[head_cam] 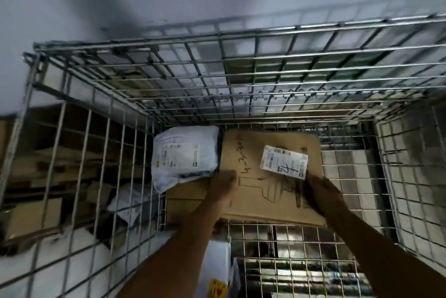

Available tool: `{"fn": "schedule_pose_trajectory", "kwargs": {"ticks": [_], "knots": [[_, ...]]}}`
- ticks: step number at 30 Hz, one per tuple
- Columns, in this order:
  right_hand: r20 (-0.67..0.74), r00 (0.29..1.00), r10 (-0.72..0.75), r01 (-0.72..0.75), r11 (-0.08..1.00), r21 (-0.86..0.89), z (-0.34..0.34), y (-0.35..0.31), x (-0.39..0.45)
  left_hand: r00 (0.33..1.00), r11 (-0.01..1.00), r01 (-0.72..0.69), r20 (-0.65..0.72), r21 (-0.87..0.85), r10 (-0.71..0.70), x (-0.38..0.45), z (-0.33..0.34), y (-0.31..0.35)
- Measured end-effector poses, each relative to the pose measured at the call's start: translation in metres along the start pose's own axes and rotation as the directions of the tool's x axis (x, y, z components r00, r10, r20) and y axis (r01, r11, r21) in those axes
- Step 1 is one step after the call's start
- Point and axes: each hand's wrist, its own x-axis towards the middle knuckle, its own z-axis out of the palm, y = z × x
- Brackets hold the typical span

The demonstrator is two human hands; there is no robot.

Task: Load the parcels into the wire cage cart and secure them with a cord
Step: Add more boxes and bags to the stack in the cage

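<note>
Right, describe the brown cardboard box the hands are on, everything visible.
The brown cardboard box is flat and wide, lying inside the wire cage cart near its far side. A white shipping label sits on its top, beside handwritten black marker numbers and a printed line drawing. The left hand presses its left part, the right hand its right edge. A white plastic mailer lies against its left side; another cardboard piece shows beneath.

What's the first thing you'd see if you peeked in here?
First, the big wire cage cart filling nearly the whole view. Inside it, near the middle, a flat brown cardboard parcel with a white label and handwriting is held by the left hand and the right hand. Just left of it lies a white plastic mailer bag, resting on another box.
</note>
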Motion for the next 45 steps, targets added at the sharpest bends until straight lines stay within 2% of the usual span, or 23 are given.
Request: {"fn": "schedule_pose_trajectory", "kwargs": {"ticks": [3, 5, 6, 8, 9, 10, 12, 13, 14, 16, 19, 20, 21, 23, 25, 27, 29, 31, 33, 37, 40, 42, 45], "knots": [[0.041, 0.998, -0.049, 0.047, 0.998, 0.049, 0.018, -0.008, 0.022, 0.982, 0.978, -0.178, 0.039, -0.106, 0.183, 0.008, -0.001, -0.015], [0.057, 0.996, -0.071, 0.065, 0.993, 0.094, 0.029, -0.01, 0.029, 0.93, 0.929, -0.366, -0.058, -0.055, 0.363, -0.005, 0.016, -0.026], [0.048, 0.996, -0.073, 0.067, 0.991, 0.119, 0.033, -0.011, 0.032, 0.911, 0.921, -0.389, -0.142, 0.018, 0.387, -0.017, 0.031, -0.031], [0.012, 0.998, -0.064, 0.062, 0.987, 0.145, 0.038, -0.017, 0.035, 0.906, 0.965, -0.247, -0.332, 0.088, 0.262, -0.034, 0.06, -0.037], [-0.005, 0.998, -0.055, 0.055, 0.985, 0.161, 0.038, -0.022, 0.036, 0.91, 0.992, -0.112, -0.395, 0.051, 0.123, -0.041, 0.071, -0.039], [-0.018, 0.999, -0.045, 0.047, 0.982, 0.184, 0.034, -0.026, 0.038, 0.908, 0.995, 0.064, -0.409, -0.075, -0.089, -0.048, 0.078, -0.038], [-0.015, 0.998, 0.057, -0.05, 0.956, 0.288, 0.03, -0.028, 0.041, 0.883, 0.864, 0.323, -0.207, -0.387, -0.422, -0.05, 0.094, -0.034], [0.016, 0.994, 0.104, -0.104, 0.949, 0.297, 0.03, -0.023, 0.039, 0.876, 0.786, 0.401, -0.054, -0.47, -0.479, -0.049, 0.098, -0.028], [0.041, 0.99, 0.133, -0.139, 0.95, 0.279, 0.032, -0.015, 0.036, 0.866, 0.714, 0.448, 0.062, -0.538, -0.497, -0.049, 0.096, -0.022], [0.102, 0.972, 0.212, -0.23, 0.946, 0.229, 0.041, 0.006, 0.032, 0.841, 0.567, 0.484, 0.177, -0.666, -0.511, -0.042, 0.089, -0.022], [0.189, 0.949, 0.252, -0.304, 0.887, 0.347, 0.055, 0.023, 0.026, 0.829, 0.256, 0.471, 0.324, -0.844, -0.456, -0.034, 0.066, -0.016], [0.181, 0.952, 0.246, -0.299, 0.868, 0.396, 0.055, 0.026, 0.026, 0.835, 0.216, 0.463, 0.341, -0.86, -0.432, -0.035, 0.063, -0.014], [0.164, 0.954, 0.25, -0.297, 0.853, 0.429, 0.053, 0.03, 0.025, 0.837, 0.236, 0.47, 0.345, -0.85, -0.424, -0.037, 0.063, -0.017], [0.16, 0.951, 0.265, -0.31, 0.844, 0.438, 0.046, 0.036, 0.015, 0.843, 0.382, 0.504, 0.346, -0.775, -0.412, -0.042, 0.063, -0.026], [0.192, 0.936, 0.296, -0.349, 0.855, 0.383, 0.039, 0.041, 0.002, 0.853, 0.53, 0.514, 0.333, -0.675, -0.402, -0.048, 0.059, -0.03], [0.194, 0.932, 0.306, -0.347, 0.909, 0.233, 0.04, 0.033, -0.017, 0.884, 0.696, 0.468, 0.293, -0.544, -0.365, -0.059, 0.041, -0.019], [0.136, 0.965, 0.223, -0.224, 0.974, -0.008, 0.049, 0.01, -0.043, 0.946, 0.902, 0.322, 0.128, -0.289, -0.297, -0.067, 0.016, 0.002], [0.13, 0.992, -0.009, 0.039, 0.971, -0.235, 0.061, -0.032, -0.076, 0.988, 0.985, 0.151, -0.018, -0.082, -0.153, -0.08, -0.019, 0.03], [0.218, 0.957, -0.189, 0.265, 0.874, -0.408, 0.071, -0.089, -0.114, 0.998, 0.994, -0.038, -0.038, 0.1, 0.042, -0.108, -0.059, 0.069], [0.355, 0.845, -0.401, 0.533, 0.563, -0.632, 0.08, -0.213, -0.22, 0.956, 0.939, -0.27, -0.053, 0.213, 0.287, -0.192, -0.164, 0.182], [0.368, 0.752, -0.547, 0.631, 0.434, -0.643, 0.083, -0.3, -0.322, 0.879, 0.842, -0.433, -0.057, 0.321, 0.474, -0.265, -0.243, 0.256], [0.359, 0.709, -0.607, 0.654, 0.374, -0.658, 0.081, -0.351, -0.4, 0.81, 0.772, -0.488, -0.119, 0.408, 0.575, -0.319, -0.299, 0.292], [0.411, 0.616, -0.672, 0.692, 0.212, -0.69, 0.081, -0.413, -0.511, 0.732, 0.702, -0.525, -0.166, 0.482, 0.661, -0.402, -0.385, 0.328]]}}
